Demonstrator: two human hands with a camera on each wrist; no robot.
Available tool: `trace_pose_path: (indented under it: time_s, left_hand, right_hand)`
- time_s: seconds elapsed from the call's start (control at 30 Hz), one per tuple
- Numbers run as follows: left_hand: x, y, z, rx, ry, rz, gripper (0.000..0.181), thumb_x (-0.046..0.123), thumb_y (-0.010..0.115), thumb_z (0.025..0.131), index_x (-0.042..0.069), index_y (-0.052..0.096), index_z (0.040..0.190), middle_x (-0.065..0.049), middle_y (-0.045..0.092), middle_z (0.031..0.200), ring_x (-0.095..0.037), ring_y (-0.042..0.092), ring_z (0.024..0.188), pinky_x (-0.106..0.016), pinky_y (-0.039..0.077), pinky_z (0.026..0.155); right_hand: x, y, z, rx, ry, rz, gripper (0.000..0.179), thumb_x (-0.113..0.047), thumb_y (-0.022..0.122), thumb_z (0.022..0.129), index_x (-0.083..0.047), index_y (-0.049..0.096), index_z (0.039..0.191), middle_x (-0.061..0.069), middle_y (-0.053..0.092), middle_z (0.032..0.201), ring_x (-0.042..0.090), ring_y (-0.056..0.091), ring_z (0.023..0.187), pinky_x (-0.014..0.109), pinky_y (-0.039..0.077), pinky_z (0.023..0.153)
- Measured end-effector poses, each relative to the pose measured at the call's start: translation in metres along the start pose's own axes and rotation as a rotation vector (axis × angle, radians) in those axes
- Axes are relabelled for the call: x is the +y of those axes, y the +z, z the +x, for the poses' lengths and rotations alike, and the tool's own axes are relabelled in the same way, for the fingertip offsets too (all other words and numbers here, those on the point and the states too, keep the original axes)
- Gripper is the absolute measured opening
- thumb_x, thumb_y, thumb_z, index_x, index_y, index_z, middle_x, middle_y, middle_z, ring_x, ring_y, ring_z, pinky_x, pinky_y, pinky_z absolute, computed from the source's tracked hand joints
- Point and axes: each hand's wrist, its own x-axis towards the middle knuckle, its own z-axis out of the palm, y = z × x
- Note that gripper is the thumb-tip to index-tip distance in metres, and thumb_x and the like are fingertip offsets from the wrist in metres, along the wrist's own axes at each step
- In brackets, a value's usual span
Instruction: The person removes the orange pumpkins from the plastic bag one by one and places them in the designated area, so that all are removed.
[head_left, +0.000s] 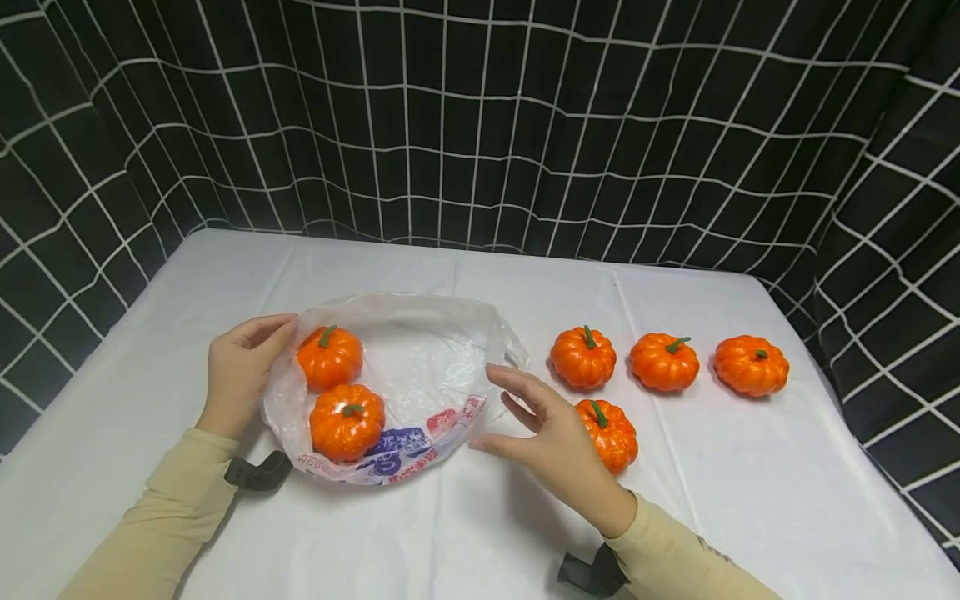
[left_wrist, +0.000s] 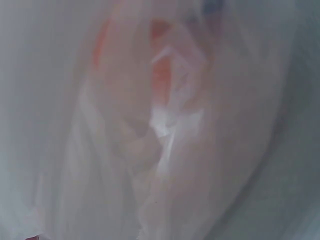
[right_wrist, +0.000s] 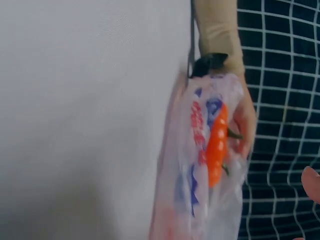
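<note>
Translucent white plastic, printed in red and blue, forms a bag [head_left: 390, 307] that is spread with its mouth upward between two bare hands. Its left rim is pinched by the left hand [head_left: 243, 367]. Nothing is held by the right hand [head_left: 558, 446]; its fingers are curved and parted from the thumb, beside the bag's right rim. Whether that rim is touched by the fingertips cannot be told.

Two orange pumpkins with green stems are contained in the bag, both toward the left hand: a far pumpkin [head_left: 330, 358] just to the right of its fingertips, and a near pumpkin [head_left: 347, 423] lying closer to the person. Four more are set outside. A speckled pumpkin [head_left: 613, 442] is placed just right of the right hand and partly hidden by it. Beyond that hand and to its right, a row is made by three others: a nearest one [head_left: 582, 357], a middle one [head_left: 664, 362] and a farthest one [head_left: 751, 366]. All is laid on a white-covered surface [head_left: 720, 508].

By judgement, bagging is partly done, and the mouth is being held wide for loading. For the next move, the speckled pumpkin could be grasped most readily by the right hand, lifted over the rim and lowered inside, with the rim steadied by the left.
</note>
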Motion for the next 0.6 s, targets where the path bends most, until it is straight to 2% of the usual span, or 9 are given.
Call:
trace_pose_path:
  time_s: [0.13, 0.33, 0.6]
  left_hand:
    - [0.001, 0.0, 0.0, 0.0, 0.001, -0.01, 0.039, 0.033, 0.07, 0.093, 0.004, 0.071, 0.118, 0.027, 0.065, 0.094, 0.004, 0.061, 0.101, -0.007, 0.048, 0.085]
    - [0.002, 0.0, -0.001, -0.003, 0.002, -0.012, 0.039, 0.033, 0.07, 0.093, 0.003, 0.071, 0.118, 0.027, 0.065, 0.094, 0.005, 0.061, 0.101, -0.006, 0.048, 0.085]
    - [0.003, 0.0, -0.001, -0.005, 0.002, -0.002, 0.038, 0.034, 0.069, 0.094, 0.004, 0.071, 0.118, 0.024, 0.066, 0.097, 0.005, 0.06, 0.102, -0.006, 0.048, 0.085]
  right_hand:
    - [0.002, 0.016, 0.011, -0.078, 0.056, 0.016, 0.071, -0.004, 0.084, 0.075, -0.002, 0.054, 0.139, 0.013, 0.052, 0.147, 0.029, 0.047, 0.14, 0.034, 0.042, 0.111]
    - [-0.003, 0.037, 0.022, -0.149, 0.109, 0.035, 0.076, -0.009, 0.086, 0.075, -0.005, 0.051, 0.142, 0.014, 0.049, 0.149, 0.033, 0.048, 0.139, 0.041, 0.043, 0.111]
    - [-0.004, 0.062, 0.038, -0.209, 0.101, 0.036, 0.076, -0.007, 0.087, 0.073, -0.004, 0.052, 0.141, 0.017, 0.052, 0.147, 0.032, 0.049, 0.138, 0.043, 0.043, 0.11]
